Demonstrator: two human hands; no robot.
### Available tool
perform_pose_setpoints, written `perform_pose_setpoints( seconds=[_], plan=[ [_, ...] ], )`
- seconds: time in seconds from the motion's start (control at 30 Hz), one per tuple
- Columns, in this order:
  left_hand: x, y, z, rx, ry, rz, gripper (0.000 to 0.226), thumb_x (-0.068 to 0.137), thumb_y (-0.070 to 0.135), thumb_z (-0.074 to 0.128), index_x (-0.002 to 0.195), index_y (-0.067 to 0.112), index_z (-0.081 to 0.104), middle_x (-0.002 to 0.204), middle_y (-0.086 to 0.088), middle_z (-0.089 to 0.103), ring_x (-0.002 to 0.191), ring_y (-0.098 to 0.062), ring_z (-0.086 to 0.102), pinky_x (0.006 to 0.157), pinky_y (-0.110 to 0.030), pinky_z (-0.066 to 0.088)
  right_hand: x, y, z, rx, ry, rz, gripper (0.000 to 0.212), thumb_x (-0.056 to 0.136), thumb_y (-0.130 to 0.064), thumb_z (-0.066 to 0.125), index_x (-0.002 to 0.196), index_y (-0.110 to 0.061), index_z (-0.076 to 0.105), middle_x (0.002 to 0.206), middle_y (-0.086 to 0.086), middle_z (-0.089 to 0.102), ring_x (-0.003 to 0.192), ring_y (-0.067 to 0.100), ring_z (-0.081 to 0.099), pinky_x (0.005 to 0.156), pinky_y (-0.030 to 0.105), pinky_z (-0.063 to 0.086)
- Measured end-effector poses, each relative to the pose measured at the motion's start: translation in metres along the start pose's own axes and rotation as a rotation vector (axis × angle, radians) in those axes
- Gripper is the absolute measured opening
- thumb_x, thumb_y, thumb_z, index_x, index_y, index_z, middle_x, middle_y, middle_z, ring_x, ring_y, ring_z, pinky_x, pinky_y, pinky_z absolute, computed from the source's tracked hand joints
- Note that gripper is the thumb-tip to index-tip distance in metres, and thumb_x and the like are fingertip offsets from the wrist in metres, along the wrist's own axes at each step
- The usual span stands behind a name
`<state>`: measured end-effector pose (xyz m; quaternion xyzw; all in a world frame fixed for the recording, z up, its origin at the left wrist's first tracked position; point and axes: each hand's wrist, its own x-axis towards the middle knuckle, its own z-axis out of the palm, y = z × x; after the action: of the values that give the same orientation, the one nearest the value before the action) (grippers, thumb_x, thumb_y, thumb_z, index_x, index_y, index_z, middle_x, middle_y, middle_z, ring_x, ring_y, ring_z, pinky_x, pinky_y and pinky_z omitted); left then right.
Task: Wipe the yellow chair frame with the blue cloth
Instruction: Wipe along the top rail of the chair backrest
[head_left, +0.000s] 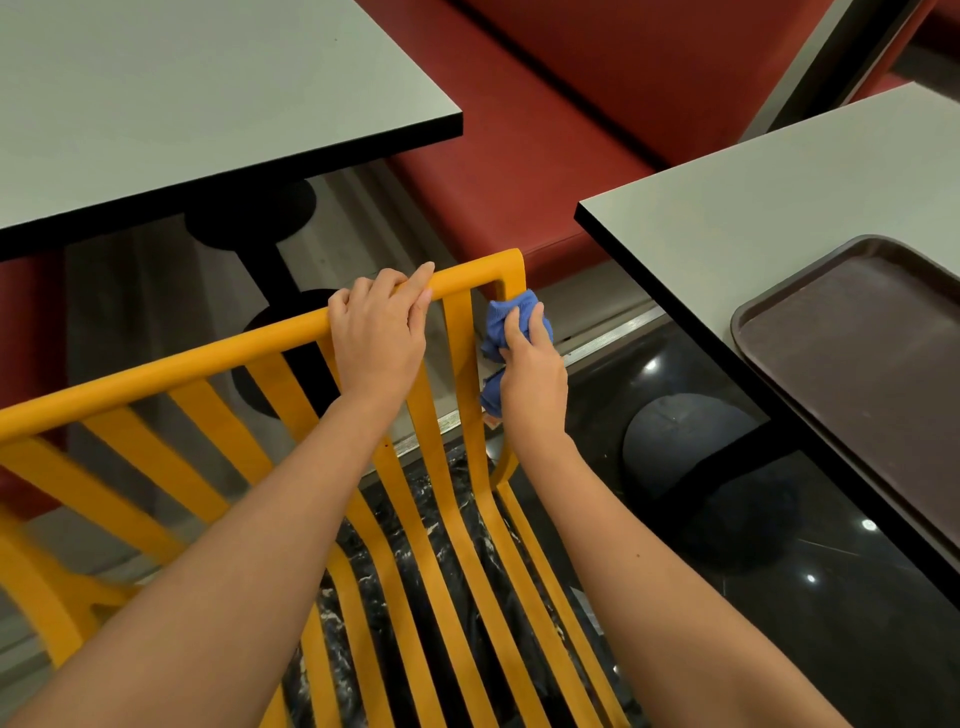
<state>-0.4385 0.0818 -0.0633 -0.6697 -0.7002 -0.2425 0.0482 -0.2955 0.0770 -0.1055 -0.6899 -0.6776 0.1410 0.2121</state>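
Note:
The yellow slatted chair (171, 364) fills the lower left and middle of the head view, its top rail running diagonally up to a corner near the centre. My left hand (382, 332) grips that top rail close to the corner, fingers curled over it. My right hand (532, 371) holds a bunched blue cloth (506, 317) and presses it against the chair's right upright just below the corner. Part of the cloth hangs under my palm.
A grey table (208, 104) stands at the upper left on a black pedestal. Another grey table (779, 197) on the right carries a brown tray (857, 364). A red bench (571, 130) runs behind both. The floor is dark and glossy.

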Motion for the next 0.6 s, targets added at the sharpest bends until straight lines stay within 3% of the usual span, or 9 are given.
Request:
perform_pose_setpoints(
  seconds=[0.1, 0.2, 0.27, 0.37, 0.4, 0.47, 0.6],
  plan=[
    [0.000, 0.000, 0.001, -0.015, 0.003, -0.007, 0.035, 0.099, 0.028, 0.036, 0.130, 0.024, 0.051, 0.111, -0.006, 0.061, 0.101, -0.026, 0.052, 0.090, -0.039, 0.032, 0.011, -0.004, 0.001, 0.101, 0.085, -0.009, 0.060, 0.088, 0.010, 0.048, 0.143, -0.009, 0.032, 0.154, 0.013, 0.019, 0.136, 0.039, 0.028, 0.106, 0.053, 0.035],
    [0.000, 0.000, 0.002, -0.028, 0.032, 0.003, 0.034, 0.099, 0.027, 0.036, 0.128, 0.023, 0.053, 0.107, -0.006, 0.062, 0.097, -0.026, 0.053, 0.088, -0.039, 0.033, 0.003, 0.000, 0.011, 0.071, 0.073, -0.042, 0.070, 0.082, 0.013, 0.055, 0.144, -0.008, 0.029, 0.156, 0.014, 0.013, 0.142, 0.039, 0.004, 0.111, 0.061, 0.012],
    [0.000, 0.000, 0.005, -0.035, 0.058, 0.008, 0.034, 0.099, 0.027, 0.037, 0.127, 0.022, 0.054, 0.105, -0.006, 0.063, 0.095, -0.027, 0.053, 0.087, -0.040, 0.034, -0.001, 0.005, 0.020, 0.102, 0.189, -0.136, 0.077, 0.077, 0.018, 0.059, 0.143, -0.007, 0.029, 0.155, 0.014, 0.015, 0.142, 0.037, 0.003, 0.112, 0.055, 0.021],
    [-0.001, -0.002, 0.009, -0.027, 0.106, 0.018, 0.035, 0.098, 0.028, 0.036, 0.125, 0.021, 0.056, 0.102, -0.006, 0.064, 0.093, -0.027, 0.054, 0.085, -0.041, 0.036, 0.000, 0.007, 0.022, 0.116, 0.294, -0.186, 0.058, 0.096, -0.010, 0.048, 0.146, -0.027, 0.023, 0.157, 0.005, 0.007, 0.140, 0.015, 0.009, 0.101, 0.012, 0.036],
    [-0.001, -0.002, 0.010, -0.022, 0.114, 0.022, 0.035, 0.098, 0.028, 0.035, 0.125, 0.021, 0.056, 0.102, -0.006, 0.064, 0.092, -0.027, 0.054, 0.085, -0.041, 0.036, 0.001, 0.009, 0.021, 0.125, 0.303, -0.231, 0.050, 0.098, -0.016, 0.040, 0.145, -0.029, 0.026, 0.157, 0.005, 0.008, 0.138, 0.013, 0.012, 0.101, 0.010, 0.034],
    [-0.001, -0.002, 0.010, -0.018, 0.122, 0.024, 0.035, 0.098, 0.029, 0.035, 0.125, 0.022, 0.056, 0.101, -0.006, 0.064, 0.092, -0.027, 0.054, 0.085, -0.041, 0.036, 0.000, 0.011, 0.021, 0.188, 0.328, -0.268, 0.046, 0.094, -0.012, 0.041, 0.139, -0.020, 0.036, 0.148, 0.008, 0.022, 0.135, 0.021, 0.024, 0.105, 0.019, 0.033],
    [-0.001, -0.002, 0.010, -0.017, 0.127, 0.019, 0.035, 0.098, 0.028, 0.036, 0.125, 0.022, 0.056, 0.102, -0.005, 0.064, 0.092, -0.026, 0.054, 0.085, -0.040, 0.035, -0.002, 0.013, 0.022, 0.155, 0.351, -0.222, 0.038, 0.097, -0.027, 0.046, 0.134, -0.032, 0.037, 0.122, -0.023, 0.036, 0.119, -0.001, 0.040, 0.087, 0.011, 0.041]
  ],
)
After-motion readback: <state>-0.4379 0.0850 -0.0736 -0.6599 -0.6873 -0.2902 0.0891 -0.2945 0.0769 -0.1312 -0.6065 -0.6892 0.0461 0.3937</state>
